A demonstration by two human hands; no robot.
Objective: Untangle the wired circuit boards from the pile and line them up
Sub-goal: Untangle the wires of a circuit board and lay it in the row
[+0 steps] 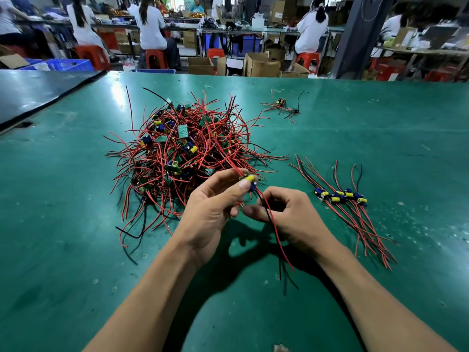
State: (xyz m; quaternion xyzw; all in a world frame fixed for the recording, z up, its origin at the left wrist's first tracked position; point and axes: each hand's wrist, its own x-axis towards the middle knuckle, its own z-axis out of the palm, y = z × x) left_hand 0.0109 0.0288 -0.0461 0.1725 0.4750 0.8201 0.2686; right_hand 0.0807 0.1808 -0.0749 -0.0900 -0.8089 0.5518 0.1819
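A big tangled pile of small green circuit boards with red and black wires lies in the middle of the green table. My left hand pinches one circuit board with a yellow capacitor just in front of the pile; its upper red wires still run back into the pile. My right hand grips that board's lower red and black wires, which hang toward me. To the right, a row of several boards lies side by side with wires straightened.
A small separate clump of wired boards lies at the far right of the table. A darker table adjoins at the far left. Beyond the table's far edge sit people on red stools, cardboard boxes and blue crates.
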